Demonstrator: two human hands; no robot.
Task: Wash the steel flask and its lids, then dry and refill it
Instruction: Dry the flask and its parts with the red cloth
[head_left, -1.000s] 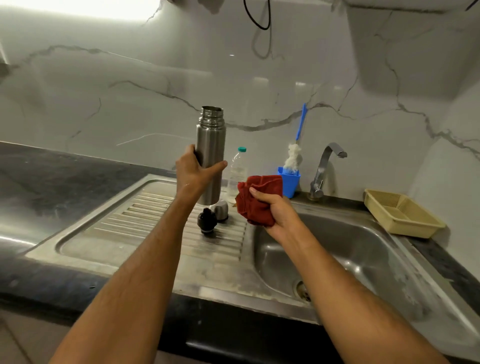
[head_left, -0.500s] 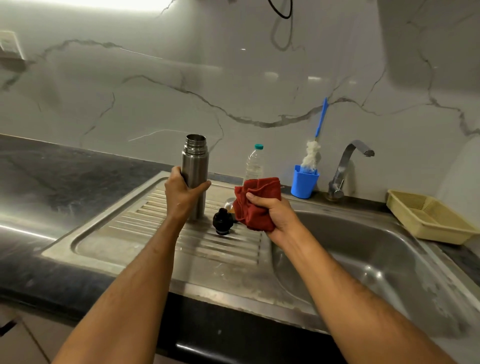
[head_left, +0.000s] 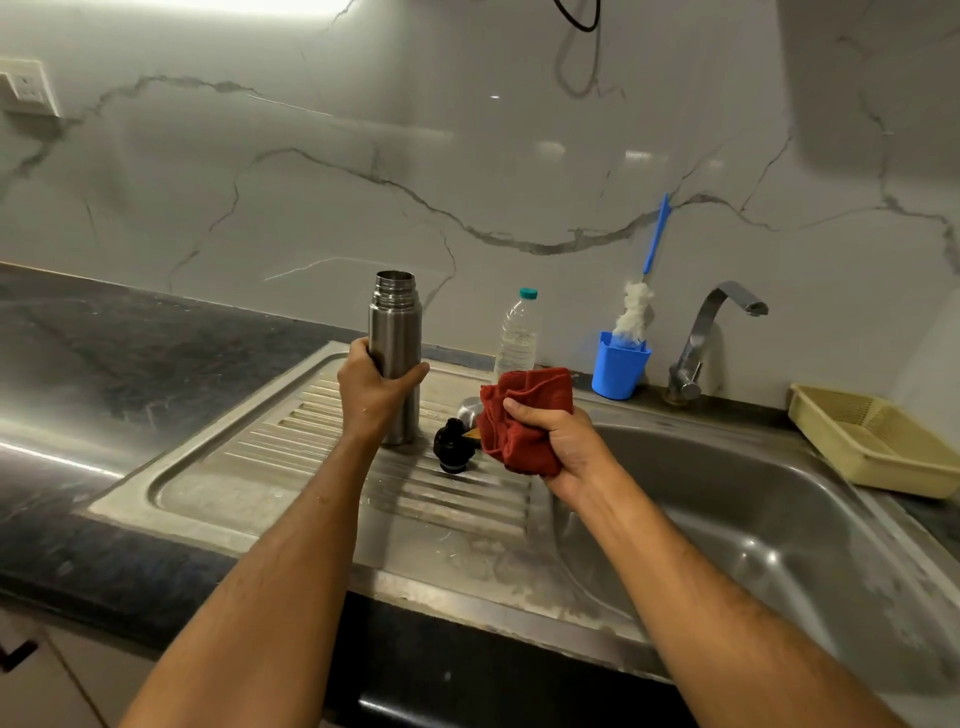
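Observation:
The open steel flask (head_left: 396, 332) stands upright on the ribbed drainboard (head_left: 270, 457), and my left hand (head_left: 371, 392) grips its lower body. A black inner lid (head_left: 453, 446) lies on the drainboard just right of the flask. Behind it a steel cup lid (head_left: 468, 410) peeks out, mostly hidden by the red cloth (head_left: 519, 421). My right hand (head_left: 558, 441) holds that bunched cloth above the drainboard's right end, near the basin. A clear water bottle (head_left: 518, 332) with a teal cap stands at the back by the wall.
The steel sink basin (head_left: 753, 519) lies to the right, with the tap (head_left: 706, 338) behind it. A blue cup (head_left: 618, 366) holds a blue-handled bottle brush (head_left: 641, 291). A beige plastic tray (head_left: 872, 441) sits at the far right. Dark countertop (head_left: 104, 353) stretches left.
My left hand has lowered the flask from the air onto the drainboard, left of the black lid. My right hand with the cloth has hardly moved.

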